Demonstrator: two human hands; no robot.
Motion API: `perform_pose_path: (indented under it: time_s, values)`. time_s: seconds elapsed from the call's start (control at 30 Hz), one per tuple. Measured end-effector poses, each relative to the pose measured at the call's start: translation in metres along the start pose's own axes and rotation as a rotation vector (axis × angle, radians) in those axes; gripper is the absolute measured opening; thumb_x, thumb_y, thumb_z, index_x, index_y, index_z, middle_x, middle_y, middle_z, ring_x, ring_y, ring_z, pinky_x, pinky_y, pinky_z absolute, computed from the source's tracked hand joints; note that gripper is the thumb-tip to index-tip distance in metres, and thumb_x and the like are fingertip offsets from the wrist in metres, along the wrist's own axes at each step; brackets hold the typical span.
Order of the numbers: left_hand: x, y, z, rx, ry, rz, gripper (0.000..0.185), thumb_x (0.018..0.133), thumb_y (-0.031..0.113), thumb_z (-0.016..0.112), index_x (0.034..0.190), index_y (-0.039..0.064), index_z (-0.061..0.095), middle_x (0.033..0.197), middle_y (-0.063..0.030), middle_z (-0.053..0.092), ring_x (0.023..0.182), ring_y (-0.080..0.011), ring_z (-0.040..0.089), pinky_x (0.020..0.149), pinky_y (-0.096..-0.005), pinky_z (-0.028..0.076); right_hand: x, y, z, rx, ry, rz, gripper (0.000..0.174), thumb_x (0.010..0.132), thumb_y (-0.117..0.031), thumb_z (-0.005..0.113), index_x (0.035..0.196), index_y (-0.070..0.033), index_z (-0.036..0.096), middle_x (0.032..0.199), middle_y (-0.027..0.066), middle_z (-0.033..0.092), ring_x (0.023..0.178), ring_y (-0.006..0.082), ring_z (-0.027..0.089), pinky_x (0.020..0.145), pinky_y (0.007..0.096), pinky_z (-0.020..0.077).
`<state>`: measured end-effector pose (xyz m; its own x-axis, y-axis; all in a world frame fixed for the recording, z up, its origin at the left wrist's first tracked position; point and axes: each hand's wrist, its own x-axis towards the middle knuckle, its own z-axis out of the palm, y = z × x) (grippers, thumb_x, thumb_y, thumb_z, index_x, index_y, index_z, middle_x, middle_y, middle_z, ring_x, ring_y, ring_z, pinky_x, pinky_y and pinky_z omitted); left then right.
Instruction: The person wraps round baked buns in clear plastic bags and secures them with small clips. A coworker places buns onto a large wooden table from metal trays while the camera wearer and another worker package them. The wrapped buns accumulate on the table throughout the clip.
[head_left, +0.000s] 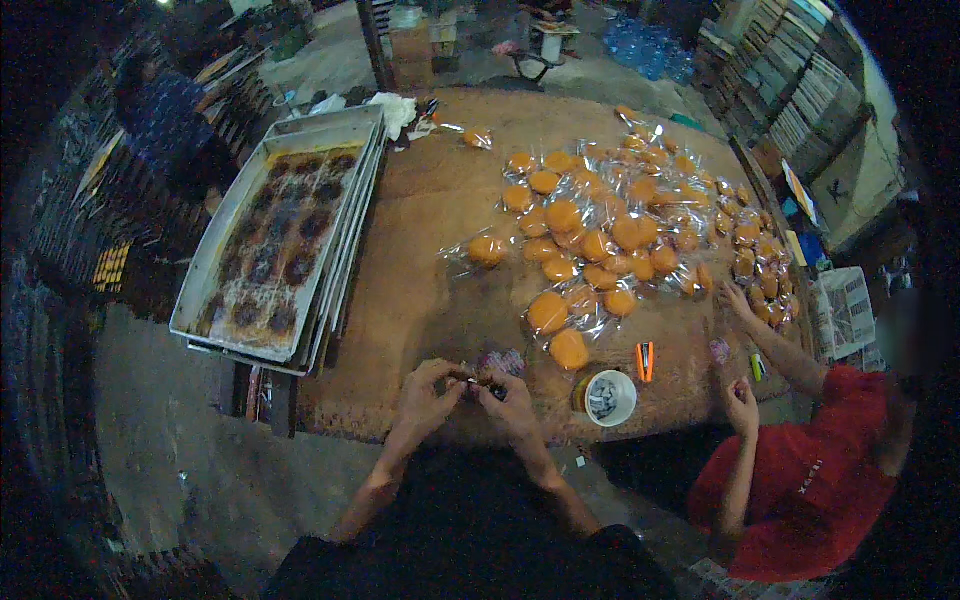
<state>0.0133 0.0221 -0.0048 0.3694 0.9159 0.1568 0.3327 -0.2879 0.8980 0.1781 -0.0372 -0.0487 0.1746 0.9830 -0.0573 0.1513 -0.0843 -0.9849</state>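
Note:
At the near table edge, my left hand (431, 397) and my right hand (514, 405) meet fingertip to fingertip. They pinch a small object (472, 381) with a pale glint, too small and blurred to identify. Just beyond my right fingers lies a small purple-and-white patterned bundle (504, 363). To the right stands a white tub (628, 398) holding small greyish pieces. An orange stapler (645, 362) lies behind it. Many round orange buns (564, 216) in clear plastic wrap are heaped ahead and right, and one wrapped bun (487, 250) lies apart, left of the heap.
Stacked, stained metal baking trays (301, 341) occupy the table's left side. At right, a co-worker in a red shirt (802, 480) reaches towards more wrapped buns (766, 281); a green stapler (757, 367) lies by their arms. Another person (169, 120) stands beyond the trays.

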Motion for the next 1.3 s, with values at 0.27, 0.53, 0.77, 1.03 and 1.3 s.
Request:
perform_pose_path:
  time_s: [0.27,0.53,0.77,1.03,1.3]
  values:
    - [-0.018,0.010,-0.011,-0.152,-0.063,-0.241,0.026,0.086,0.010,0.075,0.111,0.002,0.075,0.106,-0.0130,0.075,0.096,-0.0182,0.071,0.085,-0.0318,0.055,-0.005,-0.010,0.011,0.341,0.036,0.178,0.009,0.093,-0.010,0.070,0.099,-0.003,0.069,0.094,0.0017,0.066,0.086,0.0087,0.060,0.078,0.0256,0.0502]
    - [-0.010,0.006,-0.019,0.106,-0.174,-0.086,0.019,0.087,0.007,0.074,0.105,0.000,0.074,0.102,-0.0108,0.076,0.093,-0.0206,0.071,0.087,-0.0352,0.057,-0.004,0.007,0.025,0.272,0.121,0.168,0.016,0.094,-0.014,0.071,0.104,-0.002,0.070,0.097,0.0025,0.068,0.089,0.0106,0.063,0.078,0.0266,0.0520]
    - [-0.008,0.008,-0.011,-0.133,-0.200,-0.281,0.019,0.089,0.004,0.070,0.107,0.000,0.073,0.096,-0.0111,0.075,0.090,-0.0156,0.070,0.082,-0.0306,0.056,-0.005,0.016,0.013,0.187,0.045,0.093,0.024,0.093,-0.023,0.072,0.104,-0.002,0.070,0.096,0.0063,0.071,0.092,0.0171,0.064,0.087,0.0332,0.0503]
    - [0.001,0.028,0.009,0.298,-0.293,0.063,0.030,0.082,0.002,0.074,0.111,0.003,0.070,0.102,-0.0123,0.071,0.099,-0.0284,0.069,0.088,-0.0391,0.054,0.009,0.031,-0.010,0.305,0.136,0.116,0.014,0.092,-0.015,0.075,0.097,-0.004,0.069,0.086,0.0012,0.068,0.081,0.0074,0.060,0.073,0.0252,0.0499]
    - [-0.003,0.024,0.026,0.315,-0.182,0.283,0.022,0.084,0.006,0.072,0.105,0.002,0.071,0.110,-0.0131,0.070,0.104,-0.0323,0.066,0.089,-0.0391,0.052,0.003,0.039,-0.032,0.242,-0.009,0.312,0.016,0.090,-0.017,0.075,0.096,-0.003,0.071,0.095,0.0047,0.072,0.085,0.0140,0.065,0.080,0.0307,0.0517]
